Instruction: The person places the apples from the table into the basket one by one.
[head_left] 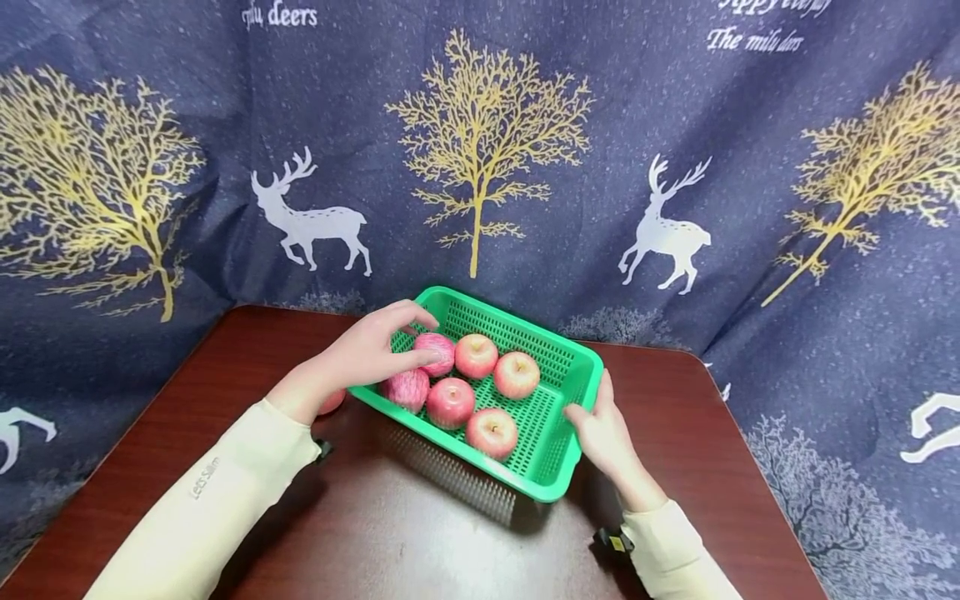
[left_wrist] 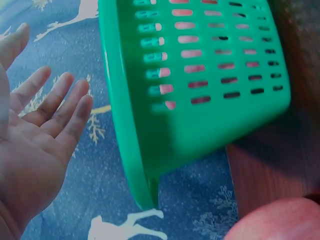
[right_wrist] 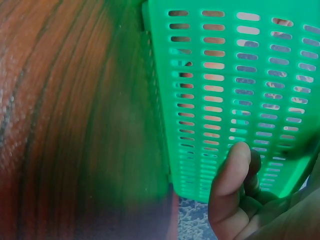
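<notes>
A green slotted plastic basket stands on the table with several apples inside. Darker striped apples sit at its left end, paler red ones toward the middle. Over the left end reaches my left hand, thumb and fingers spread above a striped apple; whether it touches that apple cannot be told. The left wrist view shows the palm bare, fingers loosely extended beside the basket wall. My right hand grips the right end, thumb over the rim; its fingers curl against the outer wall.
Another apple lies on the table outside the basket, partly hidden by the left wrist. The dark red-brown table ends at a blue curtain printed with deer and trees.
</notes>
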